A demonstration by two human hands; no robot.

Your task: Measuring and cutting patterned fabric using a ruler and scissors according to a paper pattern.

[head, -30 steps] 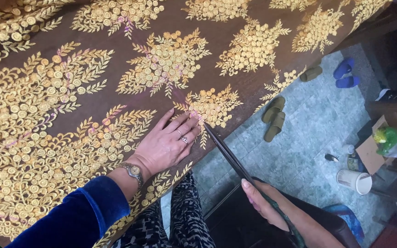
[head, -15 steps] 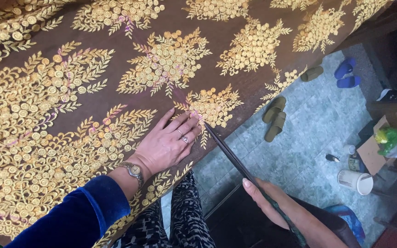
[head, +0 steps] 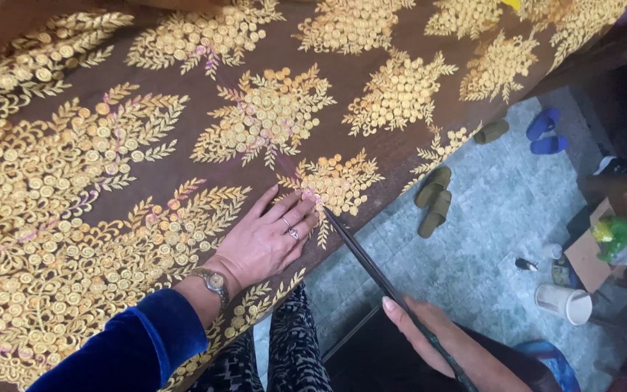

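On embroidered fabric point(head: 146, 167): left hand point(head: 266, 239) flat, fingers spread; right hand point(head: 429, 337) gripping long dark tool point(head: 371, 265).

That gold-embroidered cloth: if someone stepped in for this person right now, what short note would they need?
Left hand: flat, palm down on the brown cloth with gold embroidery, fingertips pressing near its edge beside a gold flower motif.
Right hand: below the table edge, gripping a long dark thin tool; its tip meets the cloth edge right by the left fingertips. Whether it is scissors or a blade is unclear.
Done: no cut or finished edge can be made out.
Left: whatever the tool does at that edge appears barely started.
On the floor: olive slippers, blue slippers, a white cup.
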